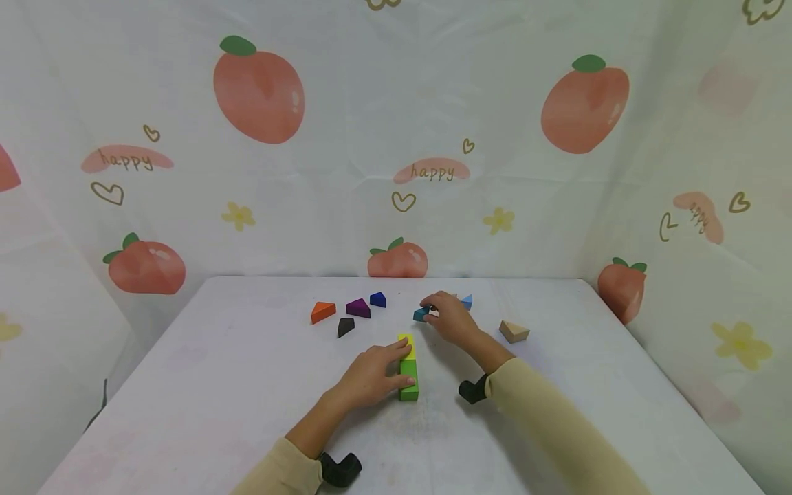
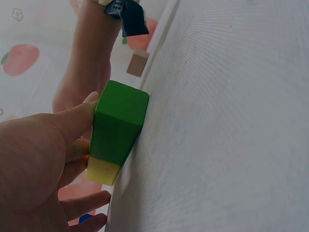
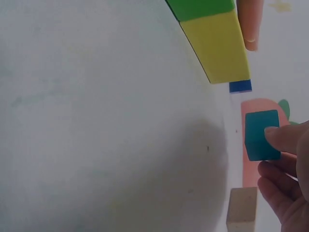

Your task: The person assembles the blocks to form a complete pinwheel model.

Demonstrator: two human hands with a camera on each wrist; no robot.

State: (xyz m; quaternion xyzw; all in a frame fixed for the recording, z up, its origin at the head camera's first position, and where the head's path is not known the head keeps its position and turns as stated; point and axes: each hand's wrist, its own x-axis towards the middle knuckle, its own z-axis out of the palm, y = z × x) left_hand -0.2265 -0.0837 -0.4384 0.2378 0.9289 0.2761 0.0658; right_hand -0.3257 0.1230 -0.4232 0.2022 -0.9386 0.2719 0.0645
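Observation:
A green block [image 1: 408,370] and a yellow block [image 3: 217,46] lie end to end in a row on the table, touching. Across their tops rests my left hand [image 1: 370,375], its thumb on the green one and its extended fingers at the yellow one. Farther back and to the right, my right hand [image 1: 454,320] pinches a teal block [image 3: 260,137] between thumb and fingers. That block is just beyond the yellow end, apart from it. Whether it touches the table is hard to tell.
Left of the row are an orange block [image 1: 323,312], a purple block [image 1: 358,309], a blue block [image 1: 378,300] and a dark block [image 1: 346,326]. A light blue block [image 1: 467,302] is partly hidden behind the right hand. A plain wooden block [image 1: 514,331] lies to the right.

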